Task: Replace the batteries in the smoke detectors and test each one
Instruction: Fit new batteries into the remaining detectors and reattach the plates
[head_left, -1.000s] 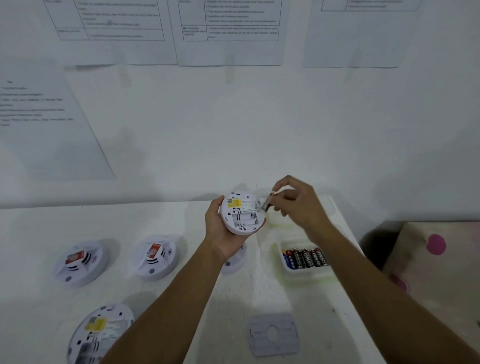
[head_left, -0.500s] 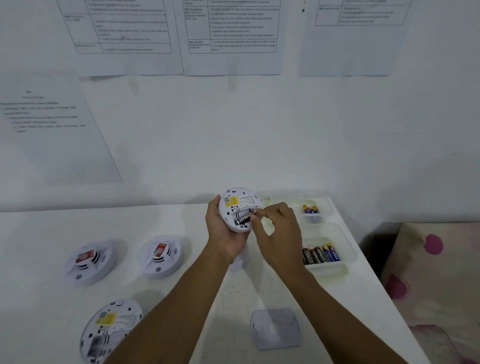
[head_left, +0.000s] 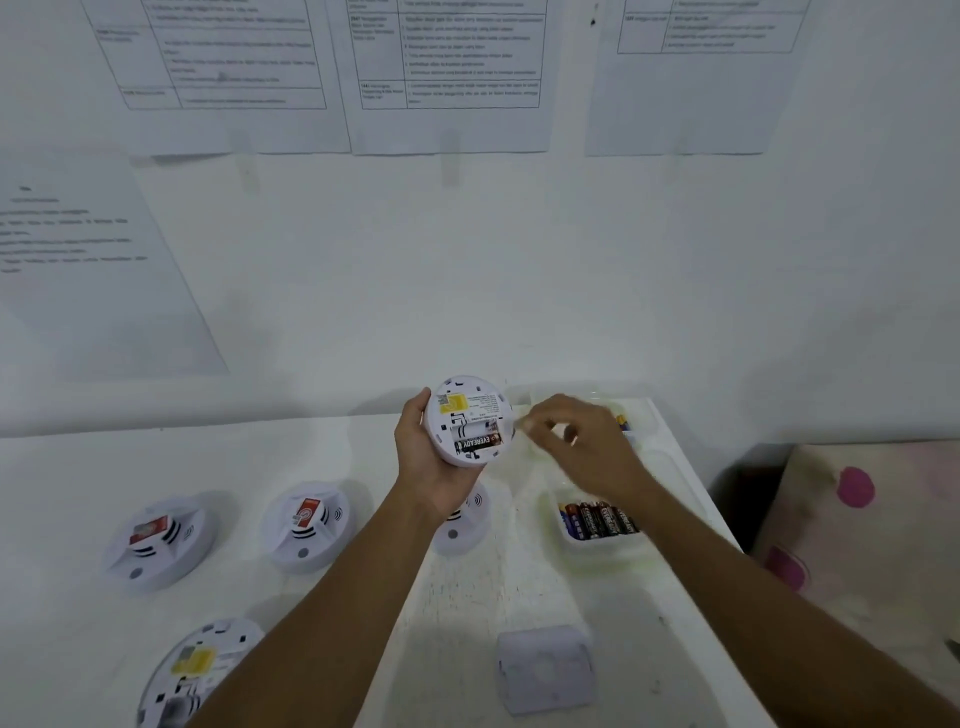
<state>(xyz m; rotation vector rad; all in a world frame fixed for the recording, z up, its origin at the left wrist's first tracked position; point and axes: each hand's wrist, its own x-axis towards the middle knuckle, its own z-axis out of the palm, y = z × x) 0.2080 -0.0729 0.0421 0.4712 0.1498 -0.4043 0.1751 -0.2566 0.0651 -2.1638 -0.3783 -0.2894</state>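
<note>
Two hands meet above the far side of the white counter. Your left hand grips a round white smoke detector by its rim. The thumb sits on the left edge, the fingers curl out of sight beneath, and the detector's back faces you. A yellow label sits near the top of that back. Lower down, in the open compartment, a black battery lies crosswise in the lower slot; the slot just above it shows only white.

Your right hand hangs just beside the detector's right edge, smeared by motion. Its fingers are curled, with thumb and forefinger tips drawn close together. You cannot tell whether they pinch anything or touch the rim.

Below that hand a near tray holds a row of spare batteries, and a far tray sits mostly behind the knuckles.

On the counter a left detector and a middle detector rest dome-up, and a third detector lies partly hidden behind your left wrist. A fourth detector lies back-up at the near left edge, and a grey plate lies flat between your forearms.
</note>
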